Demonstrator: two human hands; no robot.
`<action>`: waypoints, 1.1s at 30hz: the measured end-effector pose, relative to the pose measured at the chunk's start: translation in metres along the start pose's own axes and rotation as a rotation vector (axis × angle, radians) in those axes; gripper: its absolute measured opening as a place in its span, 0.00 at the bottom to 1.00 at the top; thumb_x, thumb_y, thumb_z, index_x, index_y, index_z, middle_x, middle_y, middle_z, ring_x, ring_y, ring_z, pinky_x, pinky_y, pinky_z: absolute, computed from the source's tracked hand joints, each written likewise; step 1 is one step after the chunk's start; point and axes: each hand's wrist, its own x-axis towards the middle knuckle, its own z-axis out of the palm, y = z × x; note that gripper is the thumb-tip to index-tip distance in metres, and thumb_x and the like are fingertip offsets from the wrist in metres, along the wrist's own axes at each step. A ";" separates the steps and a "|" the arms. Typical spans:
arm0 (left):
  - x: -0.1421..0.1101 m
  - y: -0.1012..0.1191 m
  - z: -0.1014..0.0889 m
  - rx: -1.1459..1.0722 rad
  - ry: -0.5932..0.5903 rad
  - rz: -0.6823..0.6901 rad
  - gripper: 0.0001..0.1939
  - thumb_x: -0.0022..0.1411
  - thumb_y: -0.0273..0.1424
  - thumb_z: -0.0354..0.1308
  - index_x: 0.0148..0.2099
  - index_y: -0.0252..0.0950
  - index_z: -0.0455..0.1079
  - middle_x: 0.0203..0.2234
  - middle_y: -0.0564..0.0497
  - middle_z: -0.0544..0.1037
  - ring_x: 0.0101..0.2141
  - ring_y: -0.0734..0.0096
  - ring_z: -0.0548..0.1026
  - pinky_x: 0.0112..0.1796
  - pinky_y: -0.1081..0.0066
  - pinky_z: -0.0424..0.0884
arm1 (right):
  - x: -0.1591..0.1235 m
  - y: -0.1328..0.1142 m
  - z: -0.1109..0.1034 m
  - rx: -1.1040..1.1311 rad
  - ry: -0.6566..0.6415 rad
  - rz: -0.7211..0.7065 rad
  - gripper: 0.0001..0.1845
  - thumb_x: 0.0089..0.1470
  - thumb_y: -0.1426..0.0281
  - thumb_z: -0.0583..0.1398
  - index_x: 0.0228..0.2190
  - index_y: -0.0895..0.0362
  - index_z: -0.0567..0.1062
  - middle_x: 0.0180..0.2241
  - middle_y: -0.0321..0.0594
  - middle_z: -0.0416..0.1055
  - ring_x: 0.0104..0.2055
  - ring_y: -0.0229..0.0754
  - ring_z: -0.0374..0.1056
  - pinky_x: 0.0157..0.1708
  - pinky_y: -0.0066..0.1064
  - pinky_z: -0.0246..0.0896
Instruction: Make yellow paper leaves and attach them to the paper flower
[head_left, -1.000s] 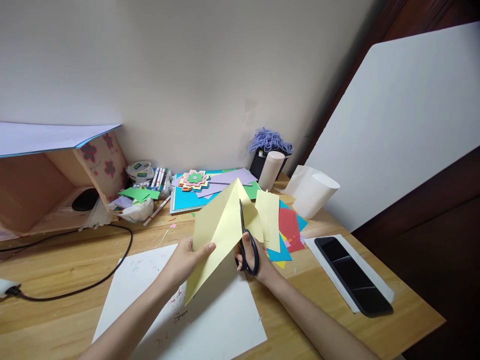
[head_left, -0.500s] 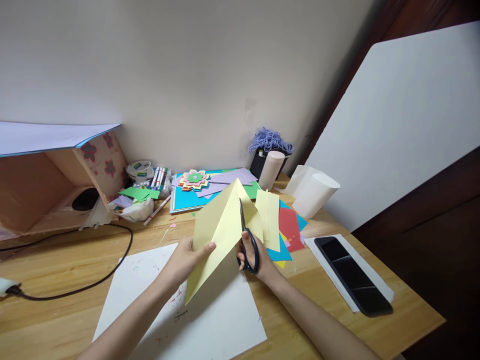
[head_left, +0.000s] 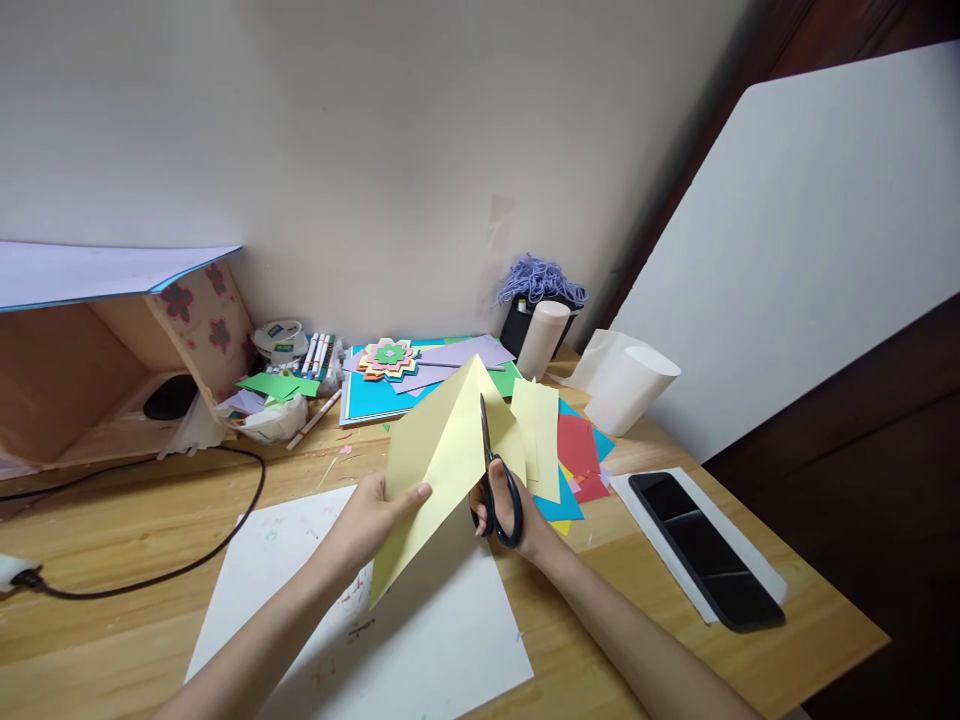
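Note:
Between the thumb and fingers of my left hand point(head_left: 386, 515) is a folded sheet of pale yellow paper point(head_left: 442, 450), its crease peaking at the top and its lower corner hanging down. My right hand point(head_left: 517, 510) is closed around the dark handles of a pair of scissors point(head_left: 516, 515). The blades point up and lie at the right part of the yellow paper, which hides one of them. Beneath both hands a white sheet point(head_left: 450, 650) with small marks and colour stains lies on the wooden table point(head_left: 120, 540).
Yellow, blue and red paper pieces point(head_left: 581, 455) lie right of my hands, near a black phone point(head_left: 705, 550). Behind are a layered paper flower point(head_left: 388, 358), a white paper roll point(head_left: 630, 390) and markers point(head_left: 319, 355). A black cable point(head_left: 262, 480) runs at left beside a decorated box point(head_left: 202, 350).
The scissors' handles have spread slightly apart in my right hand, and the blades have shifted a little. My left hand and the yellow paper stay almost still.

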 end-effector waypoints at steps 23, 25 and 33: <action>-0.003 0.003 0.004 -0.026 -0.012 -0.019 0.25 0.50 0.45 0.60 0.45 0.33 0.72 0.30 0.47 0.80 0.31 0.61 0.76 0.29 0.71 0.69 | 0.002 0.005 -0.001 -0.008 0.043 0.066 0.35 0.41 0.35 0.45 0.25 0.56 0.61 0.12 0.26 0.53 0.12 0.31 0.55 0.13 0.24 0.60; -0.003 0.004 0.004 -0.025 -0.010 -0.024 0.24 0.50 0.45 0.60 0.44 0.32 0.73 0.29 0.47 0.80 0.31 0.62 0.76 0.29 0.72 0.68 | 0.002 0.004 -0.001 -0.010 0.047 0.074 0.35 0.41 0.35 0.45 0.25 0.56 0.61 0.12 0.26 0.53 0.11 0.30 0.55 0.12 0.24 0.60; -0.003 0.003 0.004 -0.024 -0.003 -0.028 0.26 0.49 0.45 0.61 0.46 0.33 0.72 0.30 0.47 0.80 0.31 0.61 0.76 0.29 0.71 0.69 | 0.003 0.002 -0.001 0.009 0.033 0.063 0.36 0.40 0.34 0.44 0.26 0.56 0.61 0.12 0.25 0.51 0.11 0.30 0.53 0.12 0.24 0.60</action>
